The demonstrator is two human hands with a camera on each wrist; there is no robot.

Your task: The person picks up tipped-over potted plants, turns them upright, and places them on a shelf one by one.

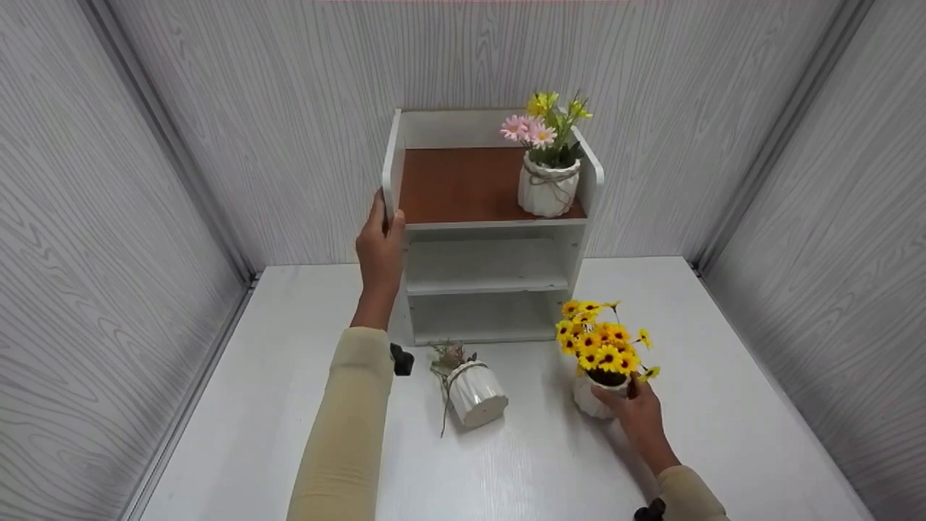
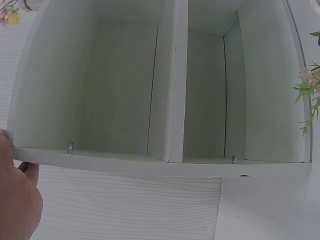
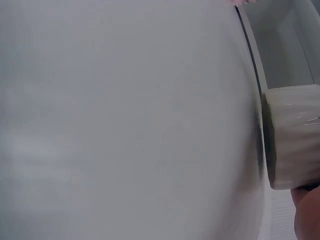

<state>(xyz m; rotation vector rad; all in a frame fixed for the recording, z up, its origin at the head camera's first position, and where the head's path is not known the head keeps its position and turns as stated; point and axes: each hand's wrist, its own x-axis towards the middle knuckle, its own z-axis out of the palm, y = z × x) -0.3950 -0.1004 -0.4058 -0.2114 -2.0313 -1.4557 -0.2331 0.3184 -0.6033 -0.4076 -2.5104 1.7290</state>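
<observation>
My left hand (image 1: 380, 246) grips the left side panel of a small white shelf (image 1: 488, 289) with a brown top board. In the left wrist view, that hand (image 2: 17, 195) pinches the panel's edge. Low on the right, my right hand (image 1: 640, 412) holds the rim of a white flowerpot (image 1: 589, 398) with yellow flowers (image 1: 600, 347). The right wrist view shows this pot (image 3: 295, 137) side-on, a thumb or finger (image 3: 307, 212) against it; its flowers are out of that view. A second white pot (image 1: 479, 394), with small pinkish flowers, lies tipped on the table in front of the shelf.
A third white pot (image 1: 548, 189), tied with twine and holding pink and yellow flowers, stands upright on the shelf's top right. The shelf stands on a white table (image 1: 535, 463), near the wood-patterned back wall (image 1: 289, 130). Similar walls close both sides.
</observation>
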